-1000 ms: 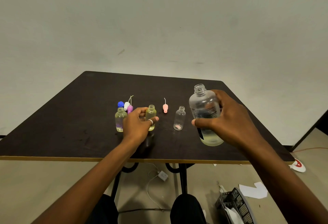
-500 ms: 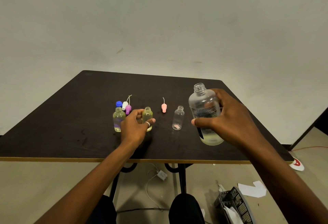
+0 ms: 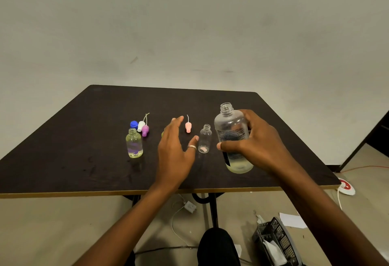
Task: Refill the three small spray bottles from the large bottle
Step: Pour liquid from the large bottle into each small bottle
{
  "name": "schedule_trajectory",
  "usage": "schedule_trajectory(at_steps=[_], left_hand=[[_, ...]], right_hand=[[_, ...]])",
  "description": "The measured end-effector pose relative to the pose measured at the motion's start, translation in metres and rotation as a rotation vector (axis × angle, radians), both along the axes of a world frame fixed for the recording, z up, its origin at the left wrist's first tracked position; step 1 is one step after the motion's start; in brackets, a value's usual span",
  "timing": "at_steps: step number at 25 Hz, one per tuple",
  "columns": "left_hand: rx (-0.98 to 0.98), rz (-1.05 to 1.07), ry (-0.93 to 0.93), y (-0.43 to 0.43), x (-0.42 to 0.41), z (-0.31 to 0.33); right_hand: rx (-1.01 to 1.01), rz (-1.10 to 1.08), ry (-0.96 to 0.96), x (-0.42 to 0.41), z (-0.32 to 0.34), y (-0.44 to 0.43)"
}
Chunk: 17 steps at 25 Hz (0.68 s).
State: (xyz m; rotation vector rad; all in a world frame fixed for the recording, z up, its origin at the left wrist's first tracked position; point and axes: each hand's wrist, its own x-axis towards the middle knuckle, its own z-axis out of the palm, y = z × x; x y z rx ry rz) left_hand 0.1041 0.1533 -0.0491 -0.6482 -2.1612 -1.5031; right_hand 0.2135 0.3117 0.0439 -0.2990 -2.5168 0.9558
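My right hand grips the large clear bottle, uncapped and upright on the dark table, with a little yellowish liquid at its bottom. An empty small bottle stands just left of it. My left hand hovers open, fingers spread, between that bottle and the middle small bottle, which it hides almost fully. A small bottle filled with yellowish liquid stands at the left. A pink spray top lies behind my left hand.
A blue cap, a white spray top and a purple spray top sit behind the left bottle. Below the table lie a cable with an adapter, a black basket, paper and a white-red disc.
My left hand has let go of the middle small bottle, opened and moved right toward the empty bottle. My right hand still holds the large bottle in place.
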Motion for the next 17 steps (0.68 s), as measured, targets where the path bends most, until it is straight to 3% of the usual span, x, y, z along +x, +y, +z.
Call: schedule_trajectory(at_steps=[9,17], left_hand=[[-0.252,-0.129,-0.296,0.045,-0.021,-0.007],[-0.237,-0.148,-0.372,0.061,-0.028,-0.008]], right_hand=[[-0.046,-0.003,-0.008,-0.002,-0.005,0.006],[-0.062,-0.031,0.029,0.003,0.003,0.012]])
